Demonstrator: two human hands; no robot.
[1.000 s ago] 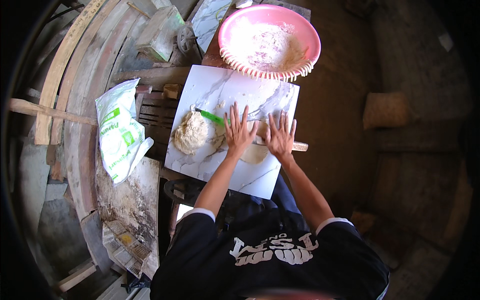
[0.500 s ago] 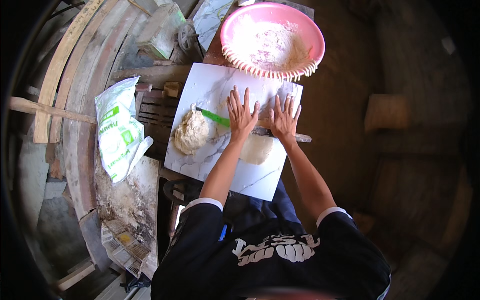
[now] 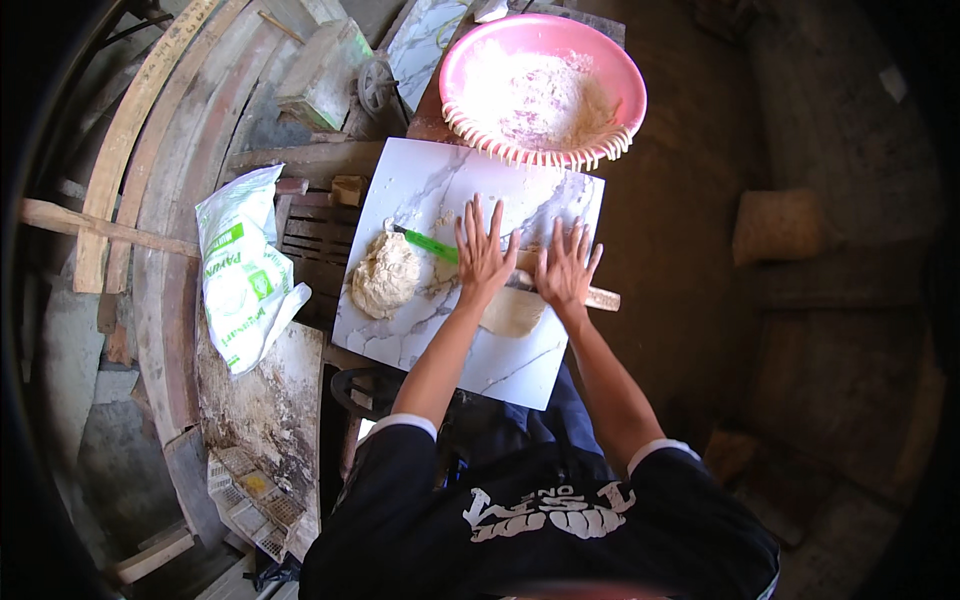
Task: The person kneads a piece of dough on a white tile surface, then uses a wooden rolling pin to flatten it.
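Note:
My left hand (image 3: 484, 252) and my right hand (image 3: 566, 268) lie flat with fingers spread on a wooden rolling pin (image 3: 602, 298), whose right end sticks out past my right hand. Under the pin is a flattened piece of dough (image 3: 511, 313) on a white marble-patterned slab (image 3: 430, 186). A larger lump of dough (image 3: 384, 274) sits on the slab to the left. A green-handled knife (image 3: 431, 244) lies between the lump and my left hand.
A pink plastic basin (image 3: 542, 82) with flour stands behind the slab. A white and green flour bag (image 3: 242, 270) lies to the left on wooden planks (image 3: 120, 150). A floured board (image 3: 262, 410) is at lower left. A stone block (image 3: 778, 226) sits on the ground at right.
Both hands have slid away from me across the slab with the rolling pin, and the flattened dough now shows more on my side of the pin.

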